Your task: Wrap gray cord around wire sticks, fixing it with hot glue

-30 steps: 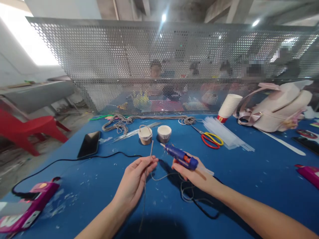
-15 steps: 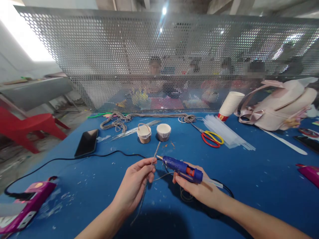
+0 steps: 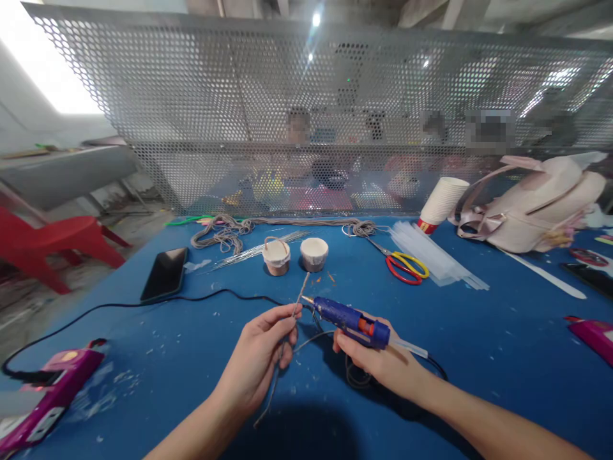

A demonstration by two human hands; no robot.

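My left hand (image 3: 265, 348) pinches a thin grey-brown cord (image 3: 301, 291), whose upper end stands up above the fingertips and whose tail hangs below the palm. In my right hand (image 3: 378, 358) is a blue hot glue gun (image 3: 352, 321), a clear glue stick (image 3: 410, 347) coming out of its back. Its metal nozzle points left, at the cord just above my left fingertips. Beyond the hands are two small cups with white tops, the left one (image 3: 276, 257) with a cord handle, the right one (image 3: 314, 254) without.
A phone (image 3: 165, 273) and a purple power strip (image 3: 60, 399) lie left. Bundled cord (image 3: 223, 234), scissors (image 3: 406, 267), glue sticks (image 3: 433, 252), stacked paper cups (image 3: 443, 201) and a pink bag (image 3: 541, 204) are further back, before a perforated metal screen (image 3: 205, 121). People sit behind it.
The glue gun has tilted and shifted very slightly, its nozzle staying near the cord. The cord's lower tail has swung a little. The view has moved slightly.
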